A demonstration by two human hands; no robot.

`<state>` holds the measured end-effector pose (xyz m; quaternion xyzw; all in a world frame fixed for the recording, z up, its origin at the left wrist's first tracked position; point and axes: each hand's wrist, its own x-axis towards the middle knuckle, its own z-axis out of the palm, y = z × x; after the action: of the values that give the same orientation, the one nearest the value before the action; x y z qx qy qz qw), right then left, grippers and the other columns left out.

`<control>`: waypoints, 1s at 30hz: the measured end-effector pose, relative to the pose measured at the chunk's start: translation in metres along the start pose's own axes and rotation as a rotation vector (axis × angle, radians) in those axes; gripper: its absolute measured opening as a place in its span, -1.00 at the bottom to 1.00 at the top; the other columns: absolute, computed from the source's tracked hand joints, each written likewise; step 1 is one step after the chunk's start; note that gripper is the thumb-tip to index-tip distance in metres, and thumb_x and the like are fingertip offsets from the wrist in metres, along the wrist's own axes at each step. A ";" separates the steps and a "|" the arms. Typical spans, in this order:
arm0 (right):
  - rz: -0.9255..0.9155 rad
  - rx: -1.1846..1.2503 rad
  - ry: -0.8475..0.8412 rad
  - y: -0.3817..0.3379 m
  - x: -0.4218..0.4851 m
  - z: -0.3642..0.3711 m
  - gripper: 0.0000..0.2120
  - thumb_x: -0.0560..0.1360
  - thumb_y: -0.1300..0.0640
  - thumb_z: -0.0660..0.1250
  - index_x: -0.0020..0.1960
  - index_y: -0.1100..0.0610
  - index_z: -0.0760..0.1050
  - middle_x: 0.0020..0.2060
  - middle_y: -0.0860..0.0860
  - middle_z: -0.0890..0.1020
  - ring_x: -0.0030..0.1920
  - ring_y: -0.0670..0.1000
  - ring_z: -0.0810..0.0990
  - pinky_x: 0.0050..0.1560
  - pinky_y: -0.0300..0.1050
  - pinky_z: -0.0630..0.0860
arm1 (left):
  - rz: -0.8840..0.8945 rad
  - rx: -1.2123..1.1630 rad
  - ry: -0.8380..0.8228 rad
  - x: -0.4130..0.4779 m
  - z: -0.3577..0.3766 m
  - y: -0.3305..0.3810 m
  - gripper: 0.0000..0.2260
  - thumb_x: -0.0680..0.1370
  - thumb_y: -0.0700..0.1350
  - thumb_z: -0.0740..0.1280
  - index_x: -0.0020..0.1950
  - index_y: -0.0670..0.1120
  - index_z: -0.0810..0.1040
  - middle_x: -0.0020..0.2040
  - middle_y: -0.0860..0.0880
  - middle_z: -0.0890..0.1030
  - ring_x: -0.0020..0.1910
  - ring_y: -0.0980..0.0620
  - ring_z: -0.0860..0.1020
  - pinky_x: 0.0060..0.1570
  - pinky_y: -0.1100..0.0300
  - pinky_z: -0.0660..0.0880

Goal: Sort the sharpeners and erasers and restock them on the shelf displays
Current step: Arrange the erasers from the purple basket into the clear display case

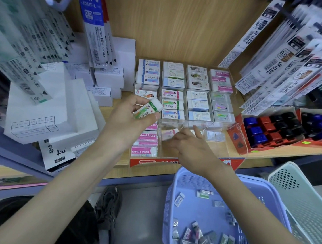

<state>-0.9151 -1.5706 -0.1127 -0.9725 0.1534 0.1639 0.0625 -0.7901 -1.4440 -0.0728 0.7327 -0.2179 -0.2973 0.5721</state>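
Observation:
My left hand (pixel 130 118) holds a white eraser with a green sleeve (pixel 147 108) above the left side of the clear acrylic eraser display (pixel 215 126). My right hand (pixel 190 148) reaches into the display's front row and pinches a pink-sleeved eraser (pixel 168 134), blurred. The display's compartments hold rows of wrapped erasers; pink Hard Eraser packs (pixel 144 151) fill the front left column. A blue basket (pixel 172 198) below the shelf holds several loose small erasers (pixel 202 241).
White cartons (pixel 49 115) are stacked at the left of the wooden shelf. A red tray of blue, red and black sharpeners (pixel 269 128) stands right of the display. Pen refill packs (pixel 284 59) hang above. A pale green basket (pixel 306 202) sits at right.

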 end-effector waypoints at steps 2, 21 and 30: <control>0.057 0.041 0.035 -0.004 0.004 0.002 -0.45 0.48 0.29 0.13 0.44 0.01 0.25 0.24 0.00 0.49 0.40 0.05 0.19 0.46 0.16 -0.18 | 0.007 0.010 -0.014 -0.002 0.000 0.001 -0.79 0.44 -0.13 0.46 -0.08 0.13 0.50 0.04 -0.01 0.61 -0.02 0.04 0.59 -0.05 0.08 0.54; 0.049 0.487 0.700 -0.003 -0.032 0.019 -0.69 0.41 0.05 0.37 0.11 0.16 0.60 -0.11 0.04 0.59 -0.05 0.13 0.50 -0.04 -0.17 0.38 | 0.052 0.369 -0.290 -0.014 0.016 -0.022 -0.63 0.40 -0.19 0.49 0.14 0.08 0.55 0.11 0.03 0.60 0.06 0.09 0.57 0.13 0.08 0.52; 0.236 0.077 0.551 0.015 -0.018 0.016 -0.69 0.27 0.04 0.56 0.00 0.06 0.67 -0.05 0.09 0.49 0.07 0.07 0.29 0.00 0.05 0.43 | 0.134 0.560 -0.120 -0.011 -0.001 -0.019 -0.70 0.49 -0.14 0.40 0.18 0.04 0.47 -0.06 0.14 0.49 -0.19 0.22 0.50 -0.35 0.46 0.38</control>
<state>-0.9403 -1.5768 -0.1229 -0.9527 0.2827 -0.1060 0.0360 -0.7978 -1.4317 -0.0887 0.8272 -0.3728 -0.2299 0.3520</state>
